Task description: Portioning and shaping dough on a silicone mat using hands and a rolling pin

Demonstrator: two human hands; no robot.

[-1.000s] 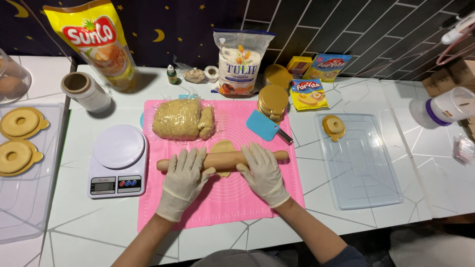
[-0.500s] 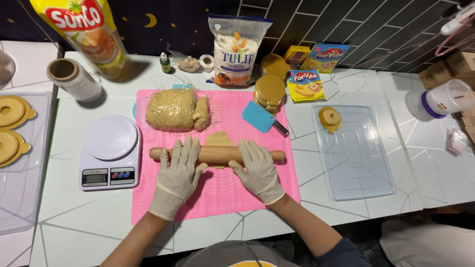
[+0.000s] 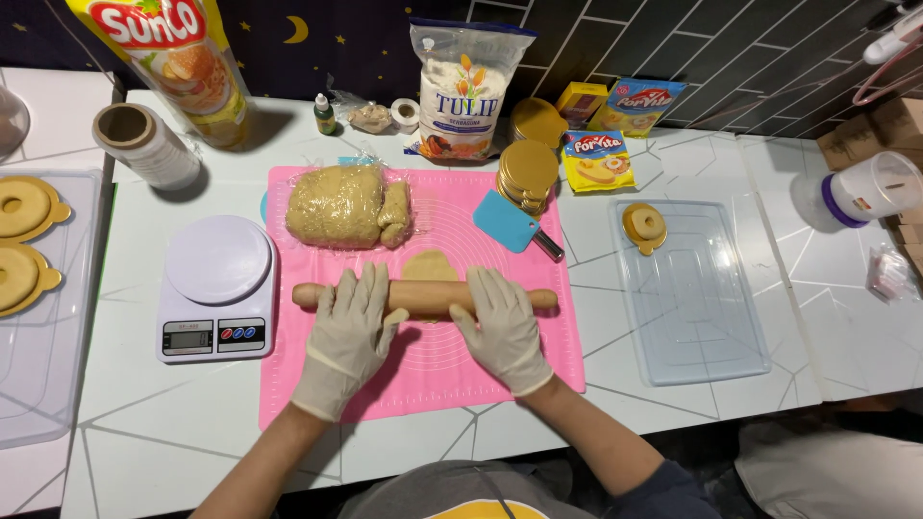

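Gloves cover both hands, and both lie palm-down with fingers spread flat across a wooden rolling pin (image 3: 425, 297): the left hand (image 3: 348, 338) near the pin's left end, the right hand (image 3: 502, 327) toward its right end, neither curled around it. The pin lies crosswise on a pink silicone mat (image 3: 433, 375), and under its middle sits a small flattened piece of tan dough (image 3: 430, 265), its far edge showing beyond the pin between the two hands. Farther back on the mat rests a large lump of the same dough wrapped in clear film (image 3: 348, 206). To the right of that lump lies a light blue scraper (image 3: 508, 220), with a stack of round gold cake boards (image 3: 527, 175) just behind it at the mat's far edge. Left of the mat, touching its edge, stands a white kitchen scale (image 3: 216, 288) with a round platform. Right of the mat lies a clear plastic tray (image 3: 697, 308) holding one ring-shaped pastry on a gold board (image 3: 643, 225) near its far left corner. At the far left another tray (image 3: 38, 384) carries two more ring pastries. A flour bag (image 3: 466, 91) stands at the back against the dark tiled wall.
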